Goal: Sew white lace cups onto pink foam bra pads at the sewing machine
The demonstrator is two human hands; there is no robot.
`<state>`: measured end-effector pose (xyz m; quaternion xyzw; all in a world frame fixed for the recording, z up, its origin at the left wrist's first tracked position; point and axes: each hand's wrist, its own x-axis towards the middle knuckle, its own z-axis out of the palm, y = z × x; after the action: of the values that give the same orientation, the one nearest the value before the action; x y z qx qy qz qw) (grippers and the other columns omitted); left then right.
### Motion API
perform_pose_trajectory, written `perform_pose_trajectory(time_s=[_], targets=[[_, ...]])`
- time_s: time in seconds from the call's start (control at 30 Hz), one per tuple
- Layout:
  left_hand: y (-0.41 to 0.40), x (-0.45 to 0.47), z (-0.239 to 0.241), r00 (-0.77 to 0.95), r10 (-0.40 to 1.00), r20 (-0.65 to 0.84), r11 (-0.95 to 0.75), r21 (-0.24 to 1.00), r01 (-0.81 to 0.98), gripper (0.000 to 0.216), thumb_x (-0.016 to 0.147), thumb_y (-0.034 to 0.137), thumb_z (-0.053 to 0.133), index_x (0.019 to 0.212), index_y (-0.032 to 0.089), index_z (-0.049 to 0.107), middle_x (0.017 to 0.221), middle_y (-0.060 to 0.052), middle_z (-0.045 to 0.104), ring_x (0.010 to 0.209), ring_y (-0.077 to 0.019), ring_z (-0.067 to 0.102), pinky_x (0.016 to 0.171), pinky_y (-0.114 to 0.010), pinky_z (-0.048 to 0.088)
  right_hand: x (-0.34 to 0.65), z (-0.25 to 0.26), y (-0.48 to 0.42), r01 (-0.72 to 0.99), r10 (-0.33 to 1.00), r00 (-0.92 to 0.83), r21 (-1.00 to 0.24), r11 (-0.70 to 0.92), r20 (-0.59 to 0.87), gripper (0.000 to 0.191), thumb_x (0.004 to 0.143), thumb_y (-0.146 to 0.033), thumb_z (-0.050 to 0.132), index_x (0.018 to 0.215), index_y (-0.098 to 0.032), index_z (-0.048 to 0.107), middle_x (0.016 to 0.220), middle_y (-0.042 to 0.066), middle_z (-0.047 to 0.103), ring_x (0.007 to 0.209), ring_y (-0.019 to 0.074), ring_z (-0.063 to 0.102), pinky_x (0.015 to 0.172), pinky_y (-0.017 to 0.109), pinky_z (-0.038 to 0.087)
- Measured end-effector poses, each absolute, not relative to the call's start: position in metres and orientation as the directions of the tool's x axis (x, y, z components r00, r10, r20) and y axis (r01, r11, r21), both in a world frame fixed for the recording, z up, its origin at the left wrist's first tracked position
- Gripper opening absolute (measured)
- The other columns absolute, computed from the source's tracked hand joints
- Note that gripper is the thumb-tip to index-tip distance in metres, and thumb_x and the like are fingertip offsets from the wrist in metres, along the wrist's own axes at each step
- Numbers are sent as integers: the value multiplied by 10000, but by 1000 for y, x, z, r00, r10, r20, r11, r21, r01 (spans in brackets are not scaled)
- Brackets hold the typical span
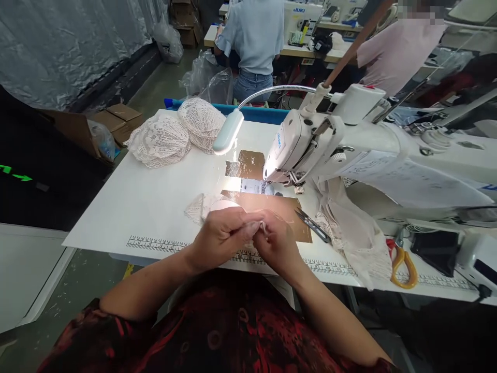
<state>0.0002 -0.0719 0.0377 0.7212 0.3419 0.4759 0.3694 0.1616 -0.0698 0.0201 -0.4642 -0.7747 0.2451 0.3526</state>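
Observation:
My left hand (223, 235) and my right hand (277, 241) meet at the near edge of the white sewing table (155, 202). Both are closed, pinching a small piece of white lace fabric (202, 206) between the fingertips. The lace trails out to the left onto the table. Just beyond my hands stands a white sewing machine (310, 142), its needle area lit by a gooseneck lamp (228, 132). Small thread snips (313, 224) lie on a brown patch right of my right hand.
Two heaps of white lace pieces (174, 134) sit at the table's far left. Cream fabric (349, 228) drapes under the machine, with yellow-handled scissors (402, 264) at the right. Cardboard boxes (116, 122) stand on the floor left. Two other people work at tables behind.

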Motion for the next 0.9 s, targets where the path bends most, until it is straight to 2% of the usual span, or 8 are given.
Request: perform_pose_trajectory(time_s=[0.1, 0.27, 0.33, 0.47, 0.57, 0.67, 0.77, 0.9], targets=[[-69, -13, 40, 114, 961, 251, -255, 967, 22, 186, 855, 245, 612, 987, 213, 740, 888, -48, 711, 801, -131, 617, 718, -228, 469, 172, 7, -67, 508, 903, -408, -788, 348, 136, 186, 794, -130, 440, 628, -194, 495, 619, -5, 517, 605, 142, 478, 581, 254, 385], [-59, -34, 36, 69, 994, -84, 98, 964, -245, 178, 784, 339, 699, 885, 203, 756, 877, -35, 720, 682, -98, 585, 574, -177, 448, 222, 15, -73, 300, 635, -768, -923, 241, -84, 211, 873, -210, 460, 718, -183, 601, 726, 0, 601, 680, 144, 547, 653, 254, 449], [-58, -36, 35, 104, 990, -99, 123, 957, -264, 192, 780, 345, 703, 895, 199, 754, 887, -38, 719, 713, -106, 595, 604, -181, 463, 242, 22, -73, 365, 677, -727, -899, 244, -111, 141, 863, -248, 531, 896, -197, 658, 930, 45, 658, 828, 181, 597, 759, 296, 487], [-61, -24, 37, 266, 963, -48, 94, 982, -165, 214, 804, 338, 676, 931, 180, 748, 930, -67, 721, 842, -158, 631, 731, -233, 490, 249, 33, -67, 296, 826, -564, -928, 226, 21, 578, 780, -368, 679, 1318, -277, 489, 1384, 89, 469, 1227, 258, 475, 999, 403, 420], [-64, -13, 38, 351, 936, 17, 3, 998, -56, 267, 834, 352, 637, 1001, 161, 723, 928, -79, 714, 827, -174, 640, 718, -257, 498, 221, 35, -64, 157, 810, -576, -958, 239, 107, 629, 679, -422, 766, 1244, -265, 536, 1253, 76, 558, 1148, 251, 519, 950, 373, 446], [-63, -11, 30, 295, 942, 161, -198, 975, 98, 373, 922, 366, 491, 1210, 160, 609, 990, -81, 692, 855, -170, 631, 788, -298, 502, 191, 30, -67, 185, 738, -675, -970, 158, -8, 244, 771, -398, 678, 871, -182, 625, 792, 9, 590, 720, 141, 543, 643, 249, 457], [-62, -17, 11, 422, 880, 219, -409, 801, 437, 409, 969, 335, 343, 1306, 188, 522, 1248, -106, 594, 1139, -229, 543, 993, -410, 414, 183, 22, -74, 112, 687, -725, -993, 46, -50, 264, 792, -397, 637, 710, -161, 554, 620, -38, 442, 553, 82, 395, 501, 206, 334], [-70, -23, -14, 576, 808, 127, -578, 358, 733, 428, 921, 375, 420, 1285, 184, 542, 1434, -133, 426, 1340, -337, 337, 1060, -522, 314, 216, 18, -90, 13, 726, -685, -997, -76, -64, 302, 718, -436, 695, 756, -153, 597, 624, -20, 492, 529, 92, 426, 469, 213, 339]])
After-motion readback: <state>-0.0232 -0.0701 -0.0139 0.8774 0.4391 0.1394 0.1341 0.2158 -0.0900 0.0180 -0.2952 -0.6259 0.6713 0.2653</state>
